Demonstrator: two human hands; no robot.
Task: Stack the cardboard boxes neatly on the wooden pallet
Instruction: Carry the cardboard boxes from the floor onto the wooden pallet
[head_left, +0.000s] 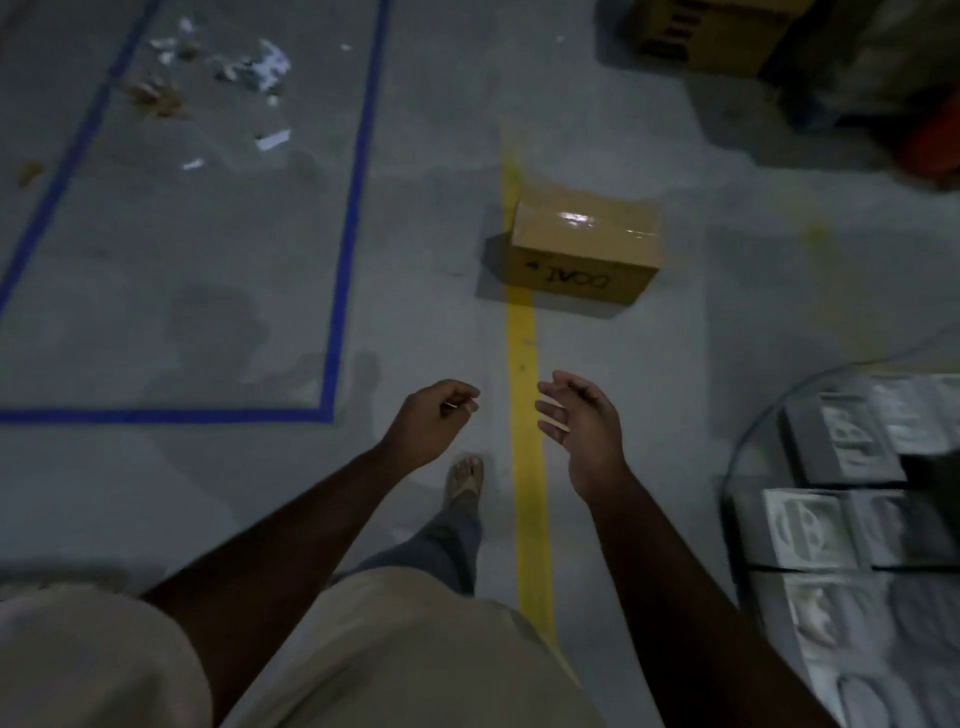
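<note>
Cardboard box (582, 249) sits on the grey floor at frame centre, straddling the yellow line, long axis running left-right. Both hands are empty below it: right hand (582, 421) spread open and nearer, left hand (434, 415) loosely curled.

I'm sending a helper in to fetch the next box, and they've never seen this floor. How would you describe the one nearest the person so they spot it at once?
Follow the yellow floor line running away from the person's feet. The cardboard box sits on the far stretch of it, alone on the grey floor. Unlike the larger carton at the far edge, it is small, sealed with shiny clear tape, and has dark handwriting on its near side.
</note>
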